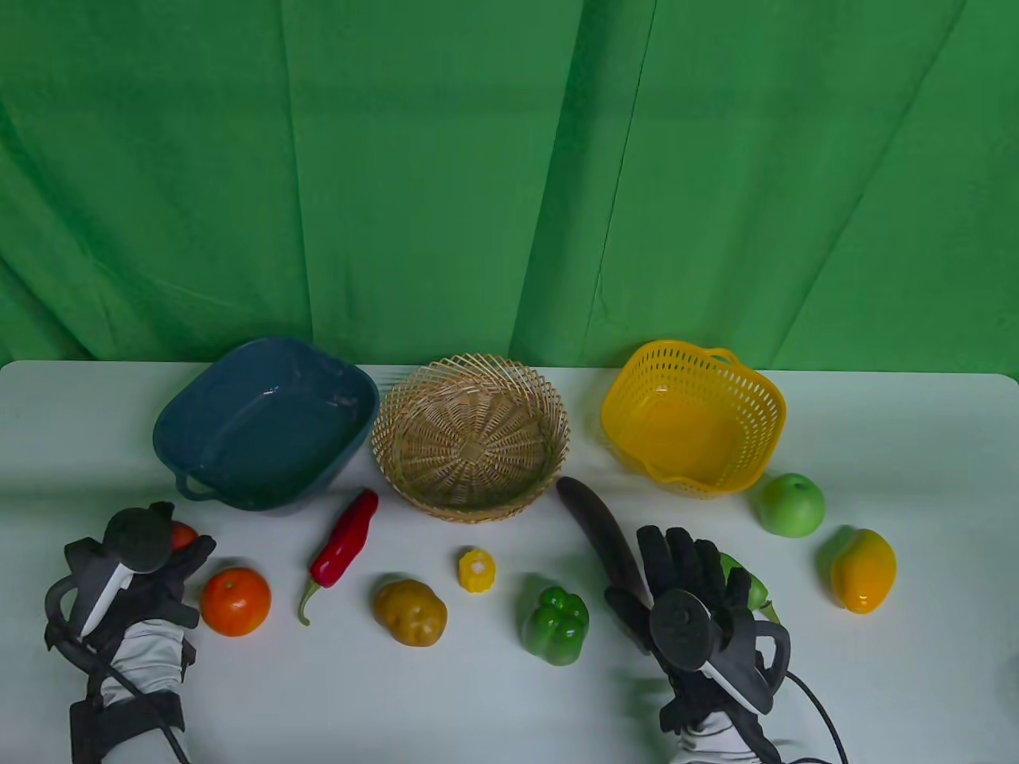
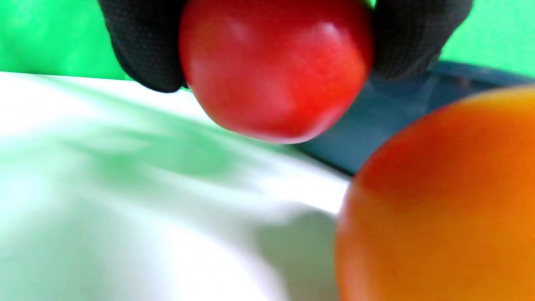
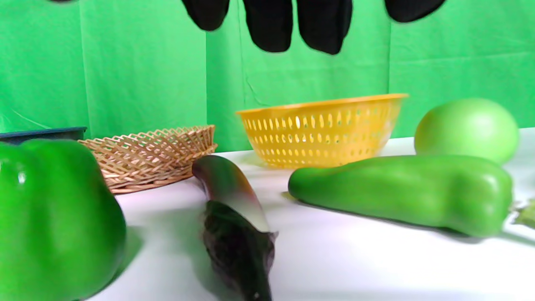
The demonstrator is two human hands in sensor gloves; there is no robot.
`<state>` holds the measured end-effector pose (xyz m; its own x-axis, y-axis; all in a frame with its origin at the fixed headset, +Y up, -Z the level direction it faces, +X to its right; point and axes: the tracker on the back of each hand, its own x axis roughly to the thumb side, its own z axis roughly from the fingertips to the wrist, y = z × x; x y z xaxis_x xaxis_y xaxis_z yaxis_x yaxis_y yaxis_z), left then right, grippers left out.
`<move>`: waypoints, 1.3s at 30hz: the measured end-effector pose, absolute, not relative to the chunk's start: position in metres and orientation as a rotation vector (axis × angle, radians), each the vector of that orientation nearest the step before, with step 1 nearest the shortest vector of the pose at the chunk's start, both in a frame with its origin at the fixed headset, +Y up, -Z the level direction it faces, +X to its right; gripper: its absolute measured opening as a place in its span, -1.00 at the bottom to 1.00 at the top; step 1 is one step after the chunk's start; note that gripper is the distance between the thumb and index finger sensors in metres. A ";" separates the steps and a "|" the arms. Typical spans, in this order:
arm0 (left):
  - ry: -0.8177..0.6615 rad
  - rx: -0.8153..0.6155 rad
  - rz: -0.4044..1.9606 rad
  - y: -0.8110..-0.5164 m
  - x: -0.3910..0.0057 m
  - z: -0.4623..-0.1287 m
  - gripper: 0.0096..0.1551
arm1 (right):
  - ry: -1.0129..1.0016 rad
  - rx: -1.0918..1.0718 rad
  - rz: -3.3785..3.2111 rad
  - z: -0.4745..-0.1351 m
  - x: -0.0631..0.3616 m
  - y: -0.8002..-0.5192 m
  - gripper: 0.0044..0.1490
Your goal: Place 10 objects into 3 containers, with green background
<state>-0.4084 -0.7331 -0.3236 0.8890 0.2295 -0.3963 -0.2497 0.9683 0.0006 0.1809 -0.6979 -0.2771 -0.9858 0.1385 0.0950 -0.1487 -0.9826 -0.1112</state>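
My left hand (image 1: 171, 549) grips a small red tomato (image 1: 182, 535), seen close in the left wrist view (image 2: 273, 69) between black fingers (image 2: 144, 46), just above the table. An orange (image 1: 235, 601) lies right beside it and also shows in the left wrist view (image 2: 443, 200). My right hand (image 1: 689, 565) hovers open over a long green pepper (image 3: 401, 192) and a dark eggplant (image 1: 597, 529); its fingertips (image 3: 322, 25) hang free. At the back stand the dark blue tub (image 1: 267, 422), wicker basket (image 1: 471, 436) and yellow basket (image 1: 692, 415).
On the white table lie a red chili (image 1: 344, 545), a potato (image 1: 410, 611), a corn piece (image 1: 476, 571), a green bell pepper (image 1: 556, 625), a green apple (image 1: 790, 504) and a yellow mango (image 1: 863, 570). A green curtain hangs behind.
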 end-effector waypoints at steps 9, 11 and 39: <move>0.358 0.042 0.282 -0.711 -0.396 -0.325 -0.01 | -0.178 0.157 2.976 -0.277 0.178 -0.698 0.07; 0.339 0.063 0.285 -0.706 -0.392 -0.328 -0.01 | -0.179 0.157 2.975 -0.277 0.178 -0.698 0.07; 0.231 0.056 0.101 -0.686 -0.313 -0.401 -0.02 | -0.193 0.128 2.978 -0.278 0.182 -0.695 0.07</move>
